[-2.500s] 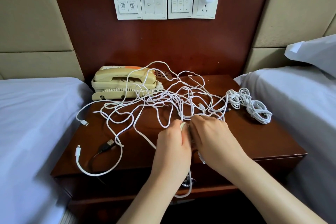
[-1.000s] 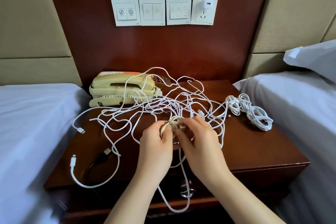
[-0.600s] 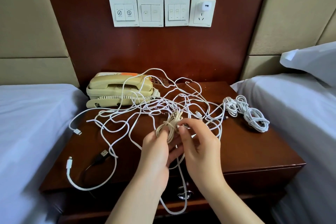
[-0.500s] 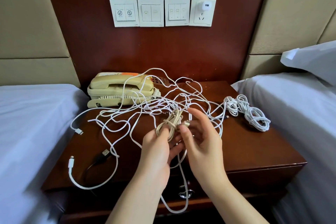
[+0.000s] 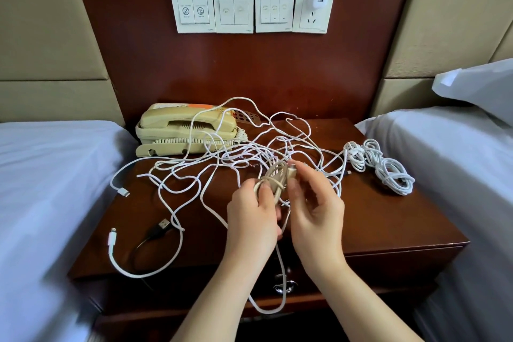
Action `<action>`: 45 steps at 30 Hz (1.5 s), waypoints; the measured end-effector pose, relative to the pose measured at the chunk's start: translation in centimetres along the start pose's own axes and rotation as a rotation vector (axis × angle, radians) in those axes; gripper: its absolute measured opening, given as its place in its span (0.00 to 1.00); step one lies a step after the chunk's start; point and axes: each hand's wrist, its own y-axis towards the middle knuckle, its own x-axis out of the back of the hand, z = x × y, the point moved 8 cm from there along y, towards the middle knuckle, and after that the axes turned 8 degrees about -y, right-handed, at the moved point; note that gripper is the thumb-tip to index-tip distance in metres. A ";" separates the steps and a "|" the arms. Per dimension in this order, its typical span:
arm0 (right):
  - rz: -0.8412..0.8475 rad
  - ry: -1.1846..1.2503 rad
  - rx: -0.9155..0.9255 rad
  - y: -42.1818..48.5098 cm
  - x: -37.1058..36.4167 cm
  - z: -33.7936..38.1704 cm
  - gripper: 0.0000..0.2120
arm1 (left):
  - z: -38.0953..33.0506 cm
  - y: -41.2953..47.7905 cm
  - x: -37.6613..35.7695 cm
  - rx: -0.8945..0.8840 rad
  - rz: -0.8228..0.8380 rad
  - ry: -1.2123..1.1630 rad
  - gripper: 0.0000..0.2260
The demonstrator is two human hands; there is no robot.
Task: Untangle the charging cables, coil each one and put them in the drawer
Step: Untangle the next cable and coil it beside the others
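Charging cables (image 5: 244,151) sprawl in a white tangle across the wooden nightstand (image 5: 388,219), partly draped over a beige telephone (image 5: 186,130). The left hand (image 5: 251,219) grips a small beige coiled cable (image 5: 273,179) raised just above the tangle. The right hand (image 5: 316,211) pinches the upper end of that coil between thumb and fingertips.

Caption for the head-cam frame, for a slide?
Head view: left hand and right hand hold a small beige cable coil over a nightstand strewn with tangled white cables; coiled bundles lie at right.
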 end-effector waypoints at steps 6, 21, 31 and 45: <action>0.041 -0.085 0.057 0.2 -0.8 0.3 0.16 | 0.5 0.1 -0.4 0.066 0.036 -0.044 0.13; 0.547 -0.631 0.258 -0.2 -2.4 0.5 0.18 | 0.6 0.4 0.2 -0.100 0.113 0.413 0.13; 0.662 -0.752 0.145 -0.7 -2.1 -0.2 0.18 | 0.1 -0.9 -1.7 -0.236 0.184 0.788 0.08; 0.489 -0.667 0.254 -0.1 -2.6 0.5 0.13 | 2.3 0.5 -0.8 0.102 0.345 0.129 0.15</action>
